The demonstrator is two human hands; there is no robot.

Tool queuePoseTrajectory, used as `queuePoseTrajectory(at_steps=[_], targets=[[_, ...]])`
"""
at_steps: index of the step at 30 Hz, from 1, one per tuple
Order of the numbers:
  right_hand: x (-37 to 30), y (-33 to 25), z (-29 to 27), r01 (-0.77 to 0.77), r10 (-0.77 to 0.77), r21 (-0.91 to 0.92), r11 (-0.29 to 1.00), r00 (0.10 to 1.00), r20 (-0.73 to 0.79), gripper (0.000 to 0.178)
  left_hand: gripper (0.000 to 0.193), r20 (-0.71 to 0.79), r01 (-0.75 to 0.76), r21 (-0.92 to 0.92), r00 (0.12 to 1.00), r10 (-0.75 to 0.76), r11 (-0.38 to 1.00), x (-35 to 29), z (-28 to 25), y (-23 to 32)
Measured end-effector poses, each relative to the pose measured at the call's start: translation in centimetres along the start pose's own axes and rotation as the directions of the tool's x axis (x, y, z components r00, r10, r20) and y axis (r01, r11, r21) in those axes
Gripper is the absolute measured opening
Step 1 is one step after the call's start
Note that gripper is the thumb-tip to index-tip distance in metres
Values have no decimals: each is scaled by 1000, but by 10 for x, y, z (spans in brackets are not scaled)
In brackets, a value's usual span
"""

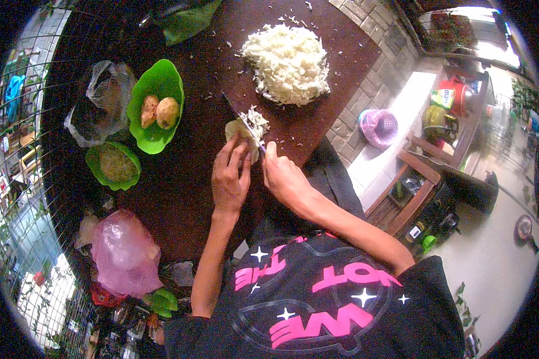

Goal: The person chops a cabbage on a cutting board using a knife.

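My right hand (pixel 282 178) is wrapped round the handle of a knife (pixel 245 122), its blade slanting up and to the left. Under the blade lies a pale vegetable piece (pixel 238 133), whose exact kind I cannot make out. The bent fingers of my left hand (pixel 230 170) press this piece onto the dark brown table. Thin pale shreds (pixel 257 121) gather along the knife's right side. Farther off rests a large heap of white shredded vegetable (pixel 287 66), with loose bits scattered around it.
Left of my hands, a green leaf-shaped dish (pixel 139 119) holds two brownish potato-like tubers (pixel 167 112). Beside it are a clear plastic bag (pixel 102 99) and a smaller green bowl (pixel 117 166) with grainy contents. A pink bag (pixel 124 254) sits near left; a lilac basket (pixel 378 127) stands right.
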State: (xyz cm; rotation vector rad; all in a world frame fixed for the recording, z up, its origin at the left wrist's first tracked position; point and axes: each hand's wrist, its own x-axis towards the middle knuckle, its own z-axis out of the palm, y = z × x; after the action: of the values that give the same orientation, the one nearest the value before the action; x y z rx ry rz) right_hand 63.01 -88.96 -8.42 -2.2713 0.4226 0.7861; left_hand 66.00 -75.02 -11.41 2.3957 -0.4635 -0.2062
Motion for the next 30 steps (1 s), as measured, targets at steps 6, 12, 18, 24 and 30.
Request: queuePoseTrajectory(at_steps=[6,12,18,24,30], targets=[[-5,-8,-2,71,-83,-187,980,995,-56,17,27,5,24,17,1000,-24,1000,-1,0,0],[-6,6,-4,56,-57,-83,995,998,-12,18,27,2,-11,23,1000,11,1000,-2,0,0],[-11,19,-5,6,-7,15,1000,1000,18,31,27,12,-12,24,1000,12,1000,-3,1,0],[-13,12,7,82,-94,-199,977,994,-54,25,26,-4,-12,50,1000,12,999,-6,3,-1],[-14,10,9,86,-107,-202,976,989,-97,23,26,14,-26,63,1000,25,998,-5,1,-3]])
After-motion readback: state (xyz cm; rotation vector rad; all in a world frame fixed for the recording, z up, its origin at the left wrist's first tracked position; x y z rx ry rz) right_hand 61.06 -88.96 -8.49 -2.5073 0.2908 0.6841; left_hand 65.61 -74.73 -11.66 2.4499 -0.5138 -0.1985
